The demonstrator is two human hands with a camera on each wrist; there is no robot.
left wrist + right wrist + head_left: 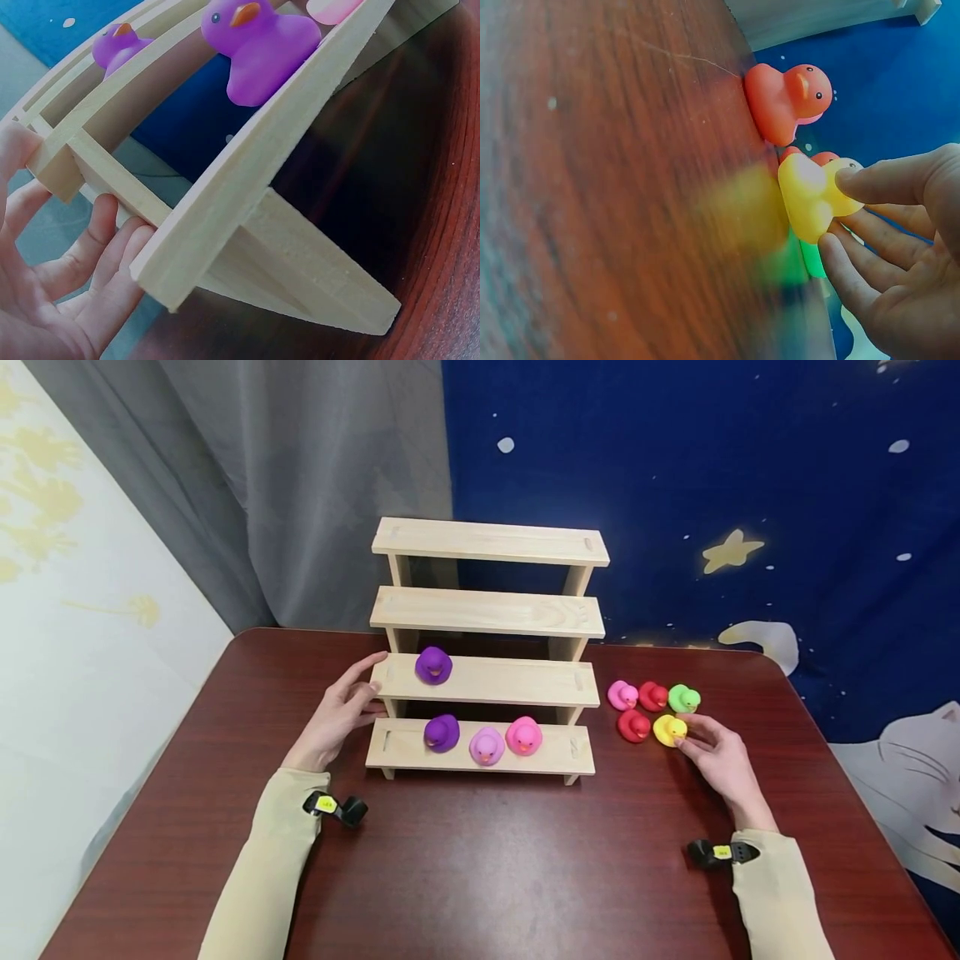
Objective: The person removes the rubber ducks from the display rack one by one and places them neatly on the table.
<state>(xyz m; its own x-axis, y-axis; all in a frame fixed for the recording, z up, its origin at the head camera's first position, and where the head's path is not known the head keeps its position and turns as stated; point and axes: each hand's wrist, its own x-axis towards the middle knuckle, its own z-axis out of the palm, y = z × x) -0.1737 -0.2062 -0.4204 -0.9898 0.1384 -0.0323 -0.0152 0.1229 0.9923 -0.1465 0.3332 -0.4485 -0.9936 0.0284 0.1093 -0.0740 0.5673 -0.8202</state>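
Fingers of the right hand (722,762), slightly parted, pinch the yellow duck (804,196), likely light, squeezable, best held mid-body.

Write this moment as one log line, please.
Left hand: touches pale wooden tiered shelf | Right hand: pinches yellow toy duck | Second-lowest tier: purple toy duck

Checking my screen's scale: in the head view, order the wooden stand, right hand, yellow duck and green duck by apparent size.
1. Wooden stand
2. Right hand
3. Yellow duck and green duck: look alike, unranked
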